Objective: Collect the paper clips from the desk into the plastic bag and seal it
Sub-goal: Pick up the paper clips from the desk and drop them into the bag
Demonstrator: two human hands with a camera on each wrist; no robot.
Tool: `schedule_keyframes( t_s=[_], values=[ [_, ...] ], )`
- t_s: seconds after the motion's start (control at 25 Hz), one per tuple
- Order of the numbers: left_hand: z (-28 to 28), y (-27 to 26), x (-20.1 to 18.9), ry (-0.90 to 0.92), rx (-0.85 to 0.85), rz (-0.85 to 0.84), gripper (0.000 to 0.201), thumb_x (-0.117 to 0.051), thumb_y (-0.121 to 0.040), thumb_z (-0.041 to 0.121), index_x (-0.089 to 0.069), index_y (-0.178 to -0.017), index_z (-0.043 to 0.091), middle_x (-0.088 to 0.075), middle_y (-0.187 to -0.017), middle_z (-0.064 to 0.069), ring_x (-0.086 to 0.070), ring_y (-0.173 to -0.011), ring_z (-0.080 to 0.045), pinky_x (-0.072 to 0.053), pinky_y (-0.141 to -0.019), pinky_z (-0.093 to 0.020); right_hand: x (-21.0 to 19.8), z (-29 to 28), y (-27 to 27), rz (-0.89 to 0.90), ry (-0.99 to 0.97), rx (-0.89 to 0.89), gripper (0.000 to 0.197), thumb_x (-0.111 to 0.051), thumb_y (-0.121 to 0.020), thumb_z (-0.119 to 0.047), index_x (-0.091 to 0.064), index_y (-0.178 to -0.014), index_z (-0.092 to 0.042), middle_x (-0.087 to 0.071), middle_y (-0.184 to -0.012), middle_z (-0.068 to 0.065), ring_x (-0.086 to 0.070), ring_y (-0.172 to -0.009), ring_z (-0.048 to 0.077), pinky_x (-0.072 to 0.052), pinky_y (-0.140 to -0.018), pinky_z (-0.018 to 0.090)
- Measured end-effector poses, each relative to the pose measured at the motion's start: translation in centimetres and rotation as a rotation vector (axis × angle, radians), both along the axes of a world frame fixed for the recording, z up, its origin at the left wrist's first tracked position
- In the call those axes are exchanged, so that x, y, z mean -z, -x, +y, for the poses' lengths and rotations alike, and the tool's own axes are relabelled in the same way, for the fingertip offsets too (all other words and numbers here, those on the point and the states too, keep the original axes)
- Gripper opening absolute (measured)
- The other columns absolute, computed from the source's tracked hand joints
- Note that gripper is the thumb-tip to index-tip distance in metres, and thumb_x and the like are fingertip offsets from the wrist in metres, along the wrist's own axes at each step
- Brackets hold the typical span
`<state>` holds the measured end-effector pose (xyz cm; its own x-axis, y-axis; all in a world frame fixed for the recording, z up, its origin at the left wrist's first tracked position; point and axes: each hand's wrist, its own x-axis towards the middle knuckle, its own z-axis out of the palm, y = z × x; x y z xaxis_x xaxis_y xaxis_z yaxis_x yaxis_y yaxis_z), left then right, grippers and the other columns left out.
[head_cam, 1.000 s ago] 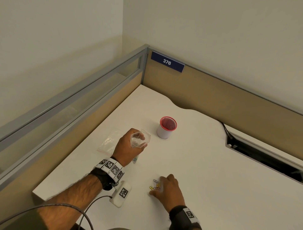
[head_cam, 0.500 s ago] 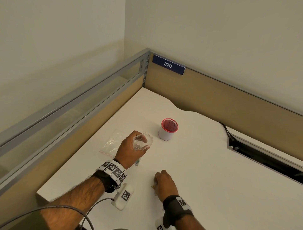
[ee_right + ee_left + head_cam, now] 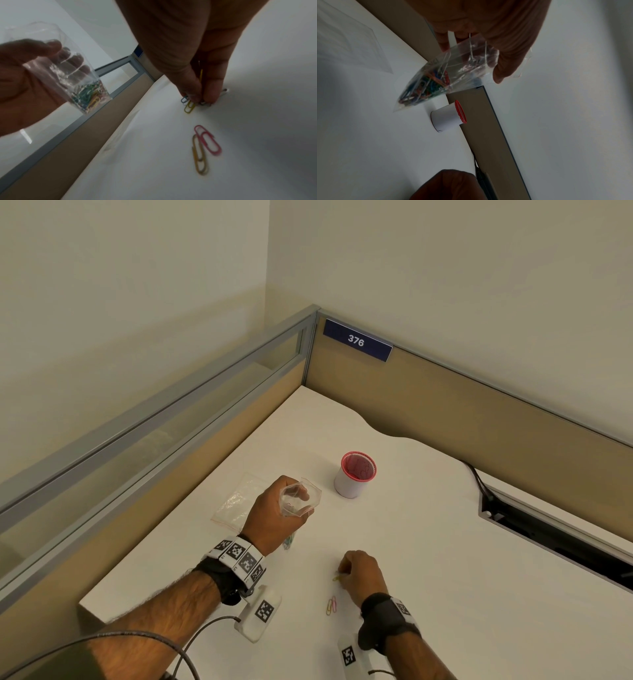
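Head view: left hand (image 3: 274, 517) grips a crinkly clear plastic bag (image 3: 300, 497), mouth open; right hand (image 3: 359, 573) pinches thin wire paper clips (image 3: 189, 106) on the smooth white desk (image 3: 445, 542); pink and yellow loops (image 3: 331, 605) at 7 o'clock

Left hand (image 3: 274, 510) raised, fingers curled; right hand (image 3: 363, 575) low, fingertips (image 3: 197, 94) pinched

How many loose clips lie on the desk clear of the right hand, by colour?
Pink paper clip: 1
Yellow paper clip: 1
Total: 2
More sit under the right hand, at its fingertips, too hidden to count.
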<state>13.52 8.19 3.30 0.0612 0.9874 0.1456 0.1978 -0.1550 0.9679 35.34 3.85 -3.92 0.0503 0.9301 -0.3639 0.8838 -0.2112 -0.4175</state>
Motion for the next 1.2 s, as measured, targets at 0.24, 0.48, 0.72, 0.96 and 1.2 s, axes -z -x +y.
schedule_keyframes(
  t_s=[0.24, 0.48, 0.72, 0.96, 1.2],
  values=[
    [0.1, -0.1, 0.0, -0.004, -0.003, 0.003, 0.030, -0.080, -0.077, 0.009, -0.060, -0.097, 0.016, -0.069, -0.098, 0.004, -0.063, -0.099, -0.006, -0.047, -0.082, -0.008, -6.3, 0.8, -0.1, 0.358, -0.181, 0.212, 0.011, -0.068, -0.080, 0.001, -0.066, -0.076, -0.009, -0.069, -0.078, 0.008, -0.068, -0.071, 0.025, -0.060, -0.065, 0.029],
    [0.3, -1.3, 0.3, 0.030, 0.041, 0.035, 0.031, -0.081, -0.077, 0.014, -0.060, -0.099, 0.021, -0.068, -0.100, 0.008, -0.064, -0.101, -0.006, -0.053, -0.084, -0.019, -16.4, 2.7, 3.5, 0.626, -0.464, 0.161, 0.008, -0.071, -0.081, -0.001, -0.069, -0.087, -0.006, -0.069, -0.081, 0.004, -0.067, -0.070, 0.014, -0.056, -0.062, 0.017],
    [0.6, -1.5, -0.4, 0.006, 0.058, 0.070, 0.038, -0.080, -0.078, 0.016, -0.053, -0.094, 0.038, -0.065, -0.086, 0.013, -0.065, -0.081, -0.005, -0.052, -0.070, -0.018, -16.9, 3.7, 6.9, 0.414, -0.488, -0.030, 0.007, -0.072, -0.081, -0.011, -0.067, -0.083, -0.016, -0.065, -0.085, 0.000, -0.061, -0.078, 0.013, -0.057, -0.071, 0.025],
    [-0.1, -0.9, -0.6, 0.000, 0.079, 0.045, 0.034, -0.079, -0.077, 0.016, -0.057, -0.100, 0.028, -0.067, -0.092, 0.011, -0.065, -0.088, -0.002, -0.053, -0.074, -0.019, -17.1, 2.7, 7.0, 0.347, -0.474, -0.060, 0.008, -0.066, -0.087, -0.012, -0.068, -0.088, -0.019, -0.065, -0.090, -0.003, -0.062, -0.082, 0.010, -0.056, -0.077, 0.022],
    [-1.2, -0.3, -1.6, -0.008, 0.028, 0.036, 0.029, -0.080, -0.078, 0.012, -0.060, -0.098, 0.017, -0.069, -0.098, 0.008, -0.064, -0.099, -0.005, -0.051, -0.082, -0.013, -17.7, 0.6, 5.4, 0.492, -0.611, 0.068, 0.016, -0.062, -0.090, -0.006, -0.068, -0.094, -0.019, -0.065, -0.091, -0.009, -0.066, -0.083, 0.010, -0.055, -0.076, 0.019]
  ],
)
